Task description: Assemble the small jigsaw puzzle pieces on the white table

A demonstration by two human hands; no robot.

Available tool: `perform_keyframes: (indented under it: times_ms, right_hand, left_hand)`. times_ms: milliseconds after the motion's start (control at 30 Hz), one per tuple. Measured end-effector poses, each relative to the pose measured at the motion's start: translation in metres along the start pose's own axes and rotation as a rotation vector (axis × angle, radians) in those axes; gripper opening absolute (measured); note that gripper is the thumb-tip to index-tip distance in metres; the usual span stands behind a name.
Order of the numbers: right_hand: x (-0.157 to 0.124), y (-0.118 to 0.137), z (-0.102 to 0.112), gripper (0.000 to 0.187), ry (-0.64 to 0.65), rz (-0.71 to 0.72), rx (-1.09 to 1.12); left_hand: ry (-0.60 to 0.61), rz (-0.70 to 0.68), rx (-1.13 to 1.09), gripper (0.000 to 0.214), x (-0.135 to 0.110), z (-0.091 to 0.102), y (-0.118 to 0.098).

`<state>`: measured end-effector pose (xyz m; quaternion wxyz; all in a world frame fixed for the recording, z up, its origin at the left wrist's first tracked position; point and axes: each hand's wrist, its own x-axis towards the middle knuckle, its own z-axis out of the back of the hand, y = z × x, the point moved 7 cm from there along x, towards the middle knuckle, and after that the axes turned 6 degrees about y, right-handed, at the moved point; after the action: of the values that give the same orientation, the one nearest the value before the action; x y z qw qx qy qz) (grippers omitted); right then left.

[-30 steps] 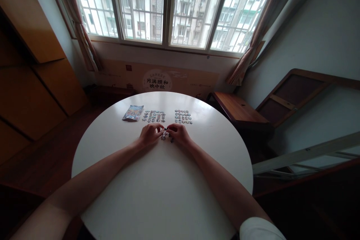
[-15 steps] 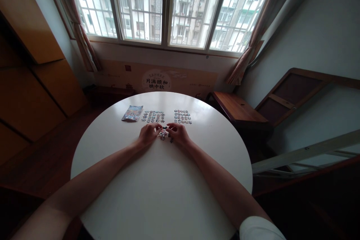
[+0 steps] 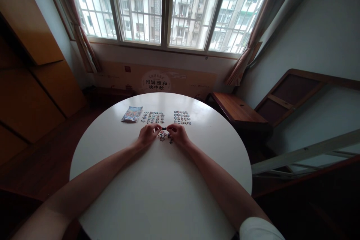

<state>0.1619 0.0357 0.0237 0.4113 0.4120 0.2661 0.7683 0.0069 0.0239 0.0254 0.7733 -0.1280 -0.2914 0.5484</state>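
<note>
Between my two hands is a small dark jigsaw puzzle piece [image 3: 164,128], pinched at its ends by the fingertips of both. My left hand [image 3: 148,134] grips it from the left; my right hand [image 3: 178,134] holds the other side. Whether it is one piece or two joined is too small to tell. Just below my fingers lies a loose heap of puzzle pieces [image 3: 162,136], partly covered by my right hand. Beyond the hands, puzzle pieces are laid out in rows, one group [image 3: 153,117] at the left and another group [image 3: 182,117] at the right.
A colourful printed packet [image 3: 132,114] lies left of the rows on the round white table [image 3: 157,191]. Past the table's far edge are a printed cardboard panel [image 3: 185,78] and a barred window. To the right stands a low wooden bench [image 3: 236,107].
My fingers have drawn in slightly around the dark puzzle piece, which shows a little more plainly between them. The laid-out rows look the same, and the view has shifted very slightly.
</note>
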Motion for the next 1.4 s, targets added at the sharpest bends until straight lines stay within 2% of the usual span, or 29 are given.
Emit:
perform_keyframes:
  times_ms: [833, 1200, 1400]
  right_hand:
    - [0.0000, -0.0009, 0.0016, 0.012, -0.017, -0.014, 0.020]
    - [0.0000, -0.0005, 0.0018, 0.018, -0.008, -0.004, -0.026]
    - [-0.0002, -0.0013, 0.0011, 0.013, -0.015, 0.000, -0.044]
  left_hand:
    - [0.004, 0.019, -0.025, 0.028, 0.0007, 0.0003, 0.0019]
    - [0.012, 0.022, -0.048, 0.029, 0.0005, 0.0007, 0.0025]
    - [0.022, 0.016, -0.065, 0.025, 0.0018, -0.0011, 0.0033]
